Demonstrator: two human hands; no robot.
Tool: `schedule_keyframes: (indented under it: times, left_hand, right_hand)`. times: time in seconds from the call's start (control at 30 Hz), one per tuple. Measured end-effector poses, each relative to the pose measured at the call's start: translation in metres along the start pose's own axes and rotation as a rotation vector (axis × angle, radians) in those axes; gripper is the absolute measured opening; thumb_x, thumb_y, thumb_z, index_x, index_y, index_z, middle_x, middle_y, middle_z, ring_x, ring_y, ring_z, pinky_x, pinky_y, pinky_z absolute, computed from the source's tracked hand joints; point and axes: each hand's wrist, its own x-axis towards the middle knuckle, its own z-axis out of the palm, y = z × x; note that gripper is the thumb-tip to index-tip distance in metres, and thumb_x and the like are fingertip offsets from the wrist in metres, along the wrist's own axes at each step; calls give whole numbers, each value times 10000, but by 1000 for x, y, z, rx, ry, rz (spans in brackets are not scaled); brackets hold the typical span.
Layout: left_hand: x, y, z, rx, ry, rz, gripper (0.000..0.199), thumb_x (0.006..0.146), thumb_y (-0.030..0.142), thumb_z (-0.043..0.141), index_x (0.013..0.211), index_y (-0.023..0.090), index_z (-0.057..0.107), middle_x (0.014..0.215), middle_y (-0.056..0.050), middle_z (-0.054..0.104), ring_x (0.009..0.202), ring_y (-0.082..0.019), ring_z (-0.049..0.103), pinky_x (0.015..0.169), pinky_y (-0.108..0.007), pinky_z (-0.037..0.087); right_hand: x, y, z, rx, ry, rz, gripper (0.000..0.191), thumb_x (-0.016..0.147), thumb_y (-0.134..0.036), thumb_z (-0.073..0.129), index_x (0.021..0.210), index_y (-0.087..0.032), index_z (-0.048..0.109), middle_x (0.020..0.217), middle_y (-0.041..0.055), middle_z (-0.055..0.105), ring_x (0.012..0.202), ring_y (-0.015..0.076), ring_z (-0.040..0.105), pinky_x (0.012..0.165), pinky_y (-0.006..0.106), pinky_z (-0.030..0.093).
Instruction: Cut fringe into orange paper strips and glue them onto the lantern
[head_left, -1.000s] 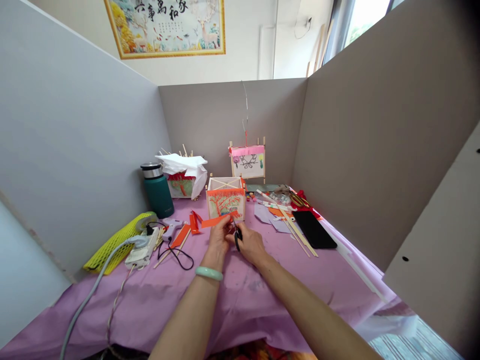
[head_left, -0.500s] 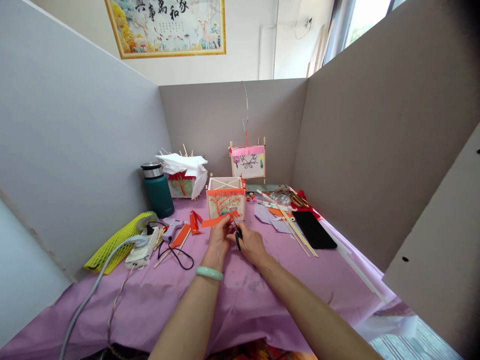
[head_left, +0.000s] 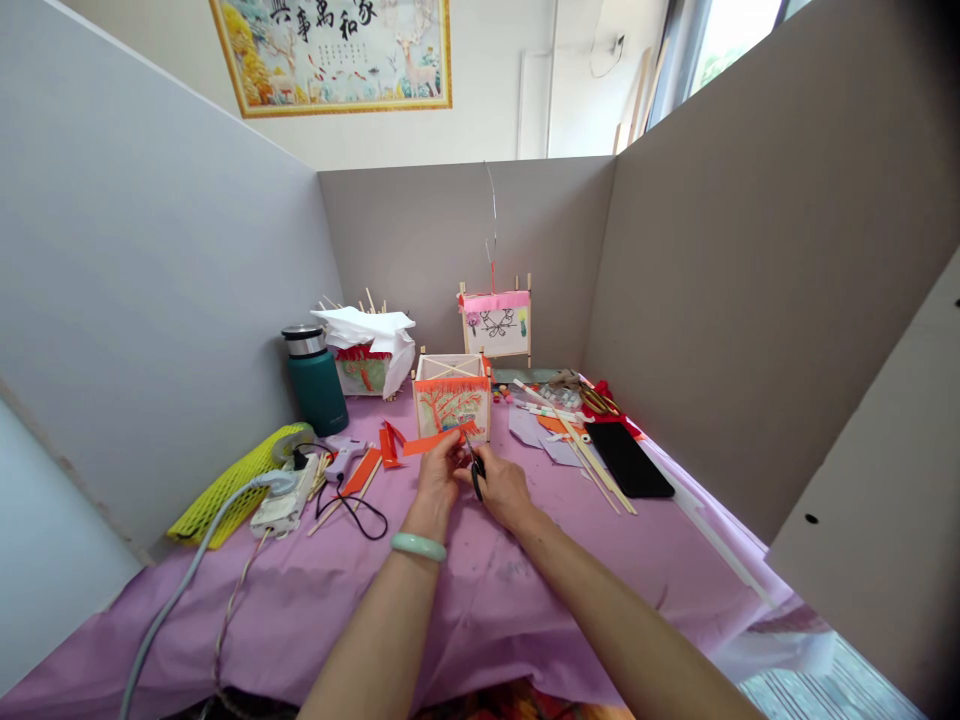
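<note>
My left hand (head_left: 441, 470) pinches an orange paper strip (head_left: 424, 443) that sticks out to the left. In my right hand (head_left: 501, 487) is a pair of small scissors with black handles (head_left: 478, 478), their blades pointing up at the strip's right end. Both hands are close together above the purple cloth, fingers closed. Just behind them stands a box-shaped lantern (head_left: 452, 408) with a stick frame and an orange tree drawing on its front. A folded orange paper piece (head_left: 388, 446) lies left of the strip.
A green bottle (head_left: 316, 385), a glue gun (head_left: 345, 457) and a power strip (head_left: 283, 505) are on the left. A second lantern (head_left: 496, 325) hangs behind. To the right are wooden sticks (head_left: 596, 462), paper scraps and a black phone (head_left: 628, 460). Grey partitions (head_left: 465, 230) enclose the table.
</note>
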Motion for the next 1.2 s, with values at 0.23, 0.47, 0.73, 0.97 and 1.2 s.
schedule_keyframes:
  times: [0.23,0.47,0.73,0.97,1.2]
  left_hand:
    - [-2,2,2,-6,-10,-30,233,577,179,792,678,149,585,523,32,556,431,-74,482,438,-198,392]
    - [1,0,0,-38,5,-1,253,577,211,819,704,148,609,552,36,583,462,-73,513,489,-205,419]
    - [2,-3,-1,-79,8,59,311,552,261,854,735,151,628,590,40,589,477,-67,508,502,-216,413]
    - [2,-2,-1,-85,25,17,295,557,241,855,706,150,618,553,44,559,461,-69,485,491,-215,409]
    - [-1,-2,1,-86,15,10,291,567,238,851,714,152,616,559,43,559,462,-67,487,477,-209,403]
  right_hand:
    - [-1,-1,-1,20,15,12,350,905,-525,522,1098,-238,581,939,28,729,826,190,675,647,243,357]
    - [-3,-2,-1,43,15,-21,368,891,-549,528,1088,-240,567,911,16,715,788,181,658,636,244,350]
    - [-3,-1,1,43,2,-30,367,892,-530,534,1119,-244,565,907,17,712,790,175,653,653,245,366]
    - [-3,-1,0,49,-7,-36,343,913,-518,505,1119,-251,569,901,16,711,812,183,657,665,250,364]
    - [-2,-1,-1,27,-12,-40,365,919,-537,487,1125,-246,567,944,25,723,832,196,668,660,258,358]
